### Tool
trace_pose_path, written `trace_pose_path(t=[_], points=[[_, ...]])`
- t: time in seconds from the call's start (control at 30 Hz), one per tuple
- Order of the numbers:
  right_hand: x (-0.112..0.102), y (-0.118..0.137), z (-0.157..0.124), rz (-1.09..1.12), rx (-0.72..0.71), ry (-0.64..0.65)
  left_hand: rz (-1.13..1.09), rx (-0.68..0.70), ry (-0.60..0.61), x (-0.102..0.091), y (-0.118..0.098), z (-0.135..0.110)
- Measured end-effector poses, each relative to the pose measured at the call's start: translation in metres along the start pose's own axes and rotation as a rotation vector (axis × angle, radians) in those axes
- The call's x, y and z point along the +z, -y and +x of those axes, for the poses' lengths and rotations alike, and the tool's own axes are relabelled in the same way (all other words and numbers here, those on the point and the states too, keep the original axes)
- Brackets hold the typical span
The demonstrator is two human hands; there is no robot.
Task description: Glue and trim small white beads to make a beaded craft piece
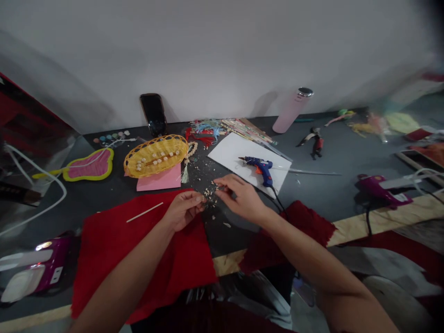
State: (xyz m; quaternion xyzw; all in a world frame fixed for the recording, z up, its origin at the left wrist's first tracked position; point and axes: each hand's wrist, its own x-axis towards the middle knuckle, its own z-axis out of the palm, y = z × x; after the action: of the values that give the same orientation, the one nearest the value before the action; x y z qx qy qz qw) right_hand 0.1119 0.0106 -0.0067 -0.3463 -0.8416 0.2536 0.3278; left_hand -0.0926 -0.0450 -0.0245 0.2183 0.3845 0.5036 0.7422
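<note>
My left hand [183, 210] is over the edge of a red cloth [145, 259], its thumb and fingertips pinched on something small and pale that I cannot make out. Facing it, my right hand [241, 199] hovers close by, thumb and fingers bent together; whatever they hold, if anything, is too small to name. Between the two hands, small pale crumb-like pieces [211, 193] lie scattered on the dark table. A thin white stick [144, 212] rests on the red cloth. Behind my left hand, a yellow wicker basket [156, 157] holds several small pale pieces.
A blue glue gun [260, 169] lies on white paper [225, 152], its cord trailing toward me. A pink bottle [291, 111] and a phone [153, 114] stand by the wall. Pliers [314, 141] lie at right. Purple devices [55, 263] sit at both sides.
</note>
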Motion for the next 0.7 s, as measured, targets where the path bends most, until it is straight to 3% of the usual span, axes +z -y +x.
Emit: trace_pose_path(t=[0.1, 0.2, 0.27, 0.37, 0.5, 0.6, 0.7], points=[[-0.041, -0.026, -0.001, -0.167, 0.104, -0.076, 0.009, -0.001, 0.008, -0.004, 0.001, 0.001], [-0.077, -0.054, -0.007, -0.423, 0.349, -0.135, 0.012, 0.003, 0.031, -0.008, 0.003, 0.002], [-0.092, -0.068, -0.012, -0.578, 0.504, -0.095, 0.011, 0.002, 0.041, -0.009, 0.004, 0.003], [-0.098, -0.079, -0.017, -0.628, 0.661, 0.063, 0.011, 0.002, 0.055, -0.009, 0.004, 0.003], [-0.092, -0.091, -0.016, -0.622, 0.733, 0.207, 0.007, 0.005, 0.064, -0.008, 0.003, 0.003], [-0.089, -0.098, -0.014, -0.643, 0.761, 0.202, 0.003, 0.003, 0.069, -0.008, 0.003, 0.003], [-0.091, -0.097, -0.013, -0.592, 0.800, 0.114, -0.010, 0.008, 0.068, -0.008, 0.003, 0.002]])
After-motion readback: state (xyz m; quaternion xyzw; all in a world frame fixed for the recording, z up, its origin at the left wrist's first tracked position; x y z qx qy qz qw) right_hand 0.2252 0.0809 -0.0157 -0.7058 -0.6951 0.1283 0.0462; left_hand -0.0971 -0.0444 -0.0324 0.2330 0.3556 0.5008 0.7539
